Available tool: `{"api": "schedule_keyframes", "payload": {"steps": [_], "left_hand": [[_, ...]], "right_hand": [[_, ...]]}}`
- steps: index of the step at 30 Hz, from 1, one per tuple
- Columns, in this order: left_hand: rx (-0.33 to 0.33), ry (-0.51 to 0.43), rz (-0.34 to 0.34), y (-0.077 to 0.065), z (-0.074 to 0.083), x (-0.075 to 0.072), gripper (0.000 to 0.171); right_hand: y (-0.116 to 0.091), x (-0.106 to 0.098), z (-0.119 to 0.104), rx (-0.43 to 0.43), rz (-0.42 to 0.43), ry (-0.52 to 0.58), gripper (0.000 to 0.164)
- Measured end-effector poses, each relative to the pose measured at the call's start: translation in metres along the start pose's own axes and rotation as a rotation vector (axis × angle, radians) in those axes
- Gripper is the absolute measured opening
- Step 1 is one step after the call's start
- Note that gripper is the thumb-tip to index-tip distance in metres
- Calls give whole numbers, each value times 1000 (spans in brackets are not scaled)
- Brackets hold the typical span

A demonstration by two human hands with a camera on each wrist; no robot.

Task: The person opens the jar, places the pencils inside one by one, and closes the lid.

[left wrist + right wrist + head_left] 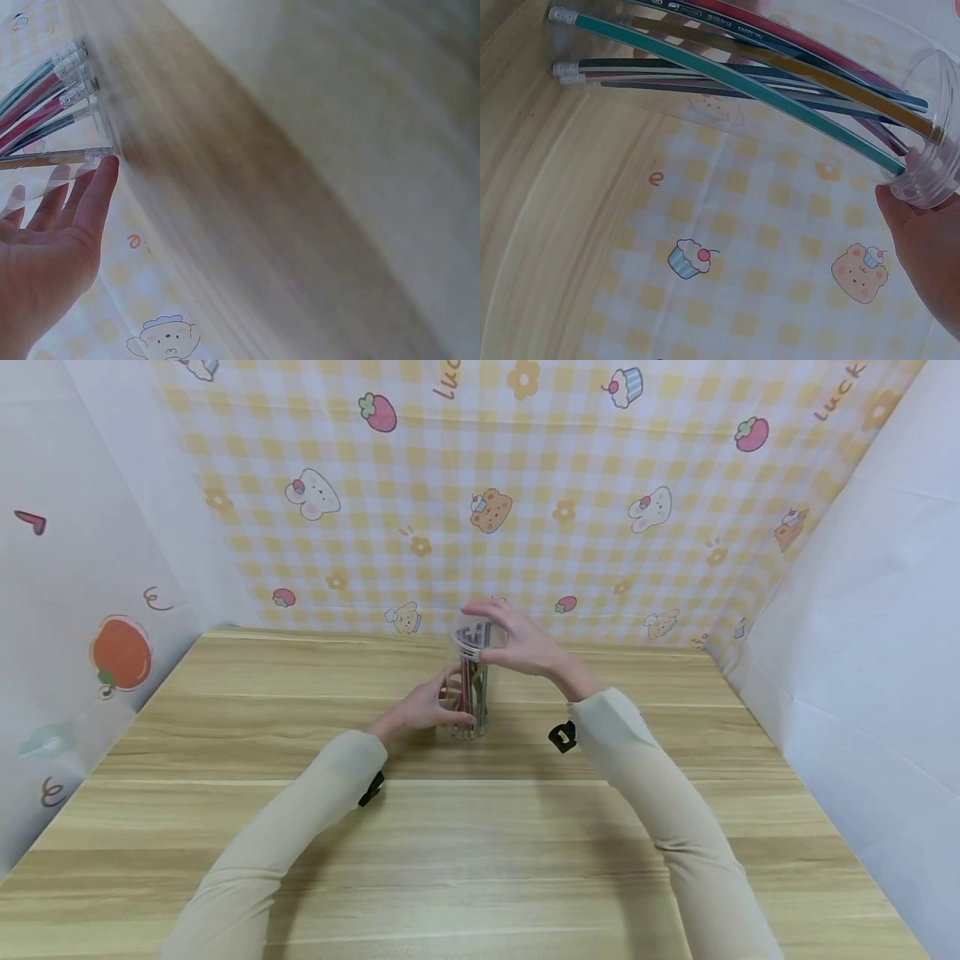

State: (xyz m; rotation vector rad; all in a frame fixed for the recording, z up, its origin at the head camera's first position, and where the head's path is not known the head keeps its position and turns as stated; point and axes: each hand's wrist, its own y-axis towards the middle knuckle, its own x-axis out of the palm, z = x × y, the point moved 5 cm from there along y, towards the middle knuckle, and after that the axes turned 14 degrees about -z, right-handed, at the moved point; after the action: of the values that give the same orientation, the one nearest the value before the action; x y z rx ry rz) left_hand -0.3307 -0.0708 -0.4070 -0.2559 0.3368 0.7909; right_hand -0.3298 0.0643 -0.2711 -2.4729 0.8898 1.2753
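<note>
A tall clear plastic jar stands upright on the table, filled with several pencils. Their eraser ends point down, as the left wrist view also shows with these pencils. My left hand holds the lower part of the jar, thumb on the near side and fingers round the left and far side. On the jar's clear round lid is my right hand, its thumb on the near side and fingers over the far side. Only part of that lid shows in the right wrist view.
The wooden table spreads out around the jar. Behind it hangs a yellow checked cloth with cartoon prints. White cloth walls stand at both sides. A black strap shows under the right sleeve.
</note>
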Motion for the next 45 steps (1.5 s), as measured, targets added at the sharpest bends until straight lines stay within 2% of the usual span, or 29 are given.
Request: {"api": "schedule_keyframes", "payload": {"steps": [7, 15, 19, 23, 26, 29, 33, 36, 39, 45], "left_hand": [[16, 8, 4, 1, 0, 0, 96], [-11, 12, 20, 1, 0, 0, 95], [-14, 12, 26, 1, 1, 0, 94], [-23, 9, 20, 1, 0, 0, 95], [-21, 10, 18, 1, 0, 0, 95], [-21, 16, 24, 2, -1, -1, 94], [-31, 28, 23, 2, -1, -1, 90], [-43, 42, 8, 2, -1, -1, 89], [-52, 32, -9, 1, 1, 0, 89], [-45, 19, -38, -11, 23, 2, 88]], "right_hand": [[4, 7, 0, -37, -46, -45, 63], [3, 12, 1, -95, -9, -92, 62], [2, 13, 1, -86, -9, -118, 60], [3, 10, 0, -41, -4, -67, 51], [5, 5, -4, -9, 33, -62, 46], [11, 3, -9, 9, 30, -126, 46], [19, 8, -12, 27, -50, -256, 49], [24, 11, -11, 32, -76, -325, 47], [25, 12, -12, 25, -63, -365, 43], [25, 14, -13, -23, -4, -407, 36]]}}
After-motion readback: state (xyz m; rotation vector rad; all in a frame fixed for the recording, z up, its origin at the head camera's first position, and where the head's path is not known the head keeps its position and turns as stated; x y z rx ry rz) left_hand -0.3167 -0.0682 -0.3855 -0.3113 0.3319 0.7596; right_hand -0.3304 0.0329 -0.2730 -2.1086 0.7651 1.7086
